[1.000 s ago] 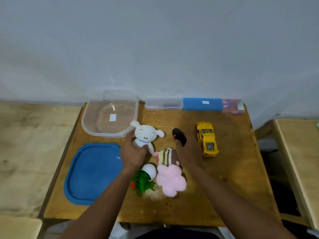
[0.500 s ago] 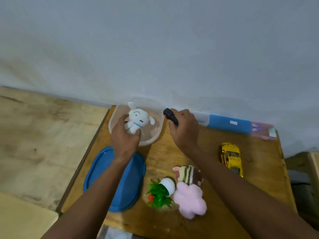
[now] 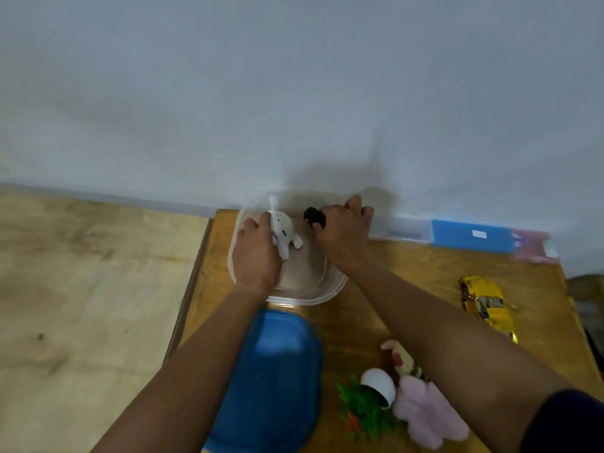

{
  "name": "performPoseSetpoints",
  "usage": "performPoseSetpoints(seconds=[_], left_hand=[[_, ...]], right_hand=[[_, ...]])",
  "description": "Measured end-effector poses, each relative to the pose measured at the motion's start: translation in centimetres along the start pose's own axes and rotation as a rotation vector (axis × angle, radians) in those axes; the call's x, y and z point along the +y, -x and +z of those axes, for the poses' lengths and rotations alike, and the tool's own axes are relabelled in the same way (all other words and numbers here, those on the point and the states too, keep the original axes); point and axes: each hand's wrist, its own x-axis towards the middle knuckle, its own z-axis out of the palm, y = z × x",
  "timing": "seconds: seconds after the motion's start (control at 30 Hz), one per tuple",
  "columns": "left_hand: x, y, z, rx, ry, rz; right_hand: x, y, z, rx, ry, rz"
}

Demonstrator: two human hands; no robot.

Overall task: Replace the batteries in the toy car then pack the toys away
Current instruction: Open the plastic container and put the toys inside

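Observation:
A clear plastic container (image 3: 304,297) stands at the table's far left corner. My left hand (image 3: 256,256) holds a white plush dog (image 3: 283,231) inside it. My right hand (image 3: 343,230) grips a small black toy with a red spot (image 3: 313,216) over the container's far side. The yellow toy car (image 3: 487,304) lies on the table to the right, apart from both hands. A blue lid (image 3: 277,380) lies just in front of the container.
A small green plant in a white pot (image 3: 372,400), a pink plush flower (image 3: 425,413) and a striped plush (image 3: 403,361) lie near the front. A blue and clear flat box (image 3: 470,236) sits along the wall. The wooden table (image 3: 408,273) ends at the left by the floor.
Both hands moved from the table's middle to the container, carrying the white dog and the black toy. The dog now sits lower inside the container and the black toy is over it.

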Motion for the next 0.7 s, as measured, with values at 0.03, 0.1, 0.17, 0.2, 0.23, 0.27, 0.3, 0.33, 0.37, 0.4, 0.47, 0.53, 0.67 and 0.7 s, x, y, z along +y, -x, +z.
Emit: performPoseSetpoints(seconds=[0.03,0.1,0.17,0.2,0.23,0.27,0.3,0.33,0.37,0.4,0.47,0.53,0.67,0.7], left_hand=[[-0.1,-0.2,0.3,-0.01,-0.022,0.015],[-0.4,-0.4,0.8,-0.041,-0.061,0.031],[-0.4,-0.5,1.1,-0.067,-0.07,0.016],[-0.4,-0.4,1.2,-0.07,-0.073,0.01],[-0.4,-0.3,1.3,-0.068,-0.076,0.01],[-0.3,-0.1,1.3,-0.055,-0.078,0.017],[-0.2,0.3,1.3,-0.036,-0.082,0.03],[0.0,0.7,1.3,-0.015,-0.086,0.049],[0.2,1.3,1.1,0.009,-0.083,0.069],[0.5,2.0,1.0,0.034,-0.07,0.089],[1.3,4.0,0.8,0.078,-0.02,0.119],[2.4,6.6,0.8,0.115,0.022,0.158],[4.9,13.2,1.4,0.175,0.065,0.237],[5.4,14.9,1.8,0.166,0.065,0.241]], right_hand=[[0.0,-0.2,0.4,-0.007,0.015,0.007],[0.0,-0.5,0.9,-0.042,0.03,0.024],[0.0,-0.6,1.3,-0.069,0.045,0.025],[0.1,-0.6,1.4,-0.071,0.038,0.018],[0.2,-0.4,1.4,-0.067,0.013,0.007],[0.3,-0.2,1.3,-0.053,-0.032,-0.007],[0.5,0.2,1.0,-0.032,-0.095,-0.017],[0.8,0.7,0.7,0.002,-0.169,-0.025],[1.2,1.3,0.2,0.046,-0.237,-0.03],[1.7,2.0,-0.1,0.09,-0.287,-0.03],[3.1,4.2,-1.1,0.162,-0.335,-0.021],[4.8,6.9,-2.0,0.19,-0.375,-0.001],[9.5,13.1,-3.4,-0.062,-0.332,0.031],[10.9,14.8,-3.6,-0.154,-0.31,0.028]])
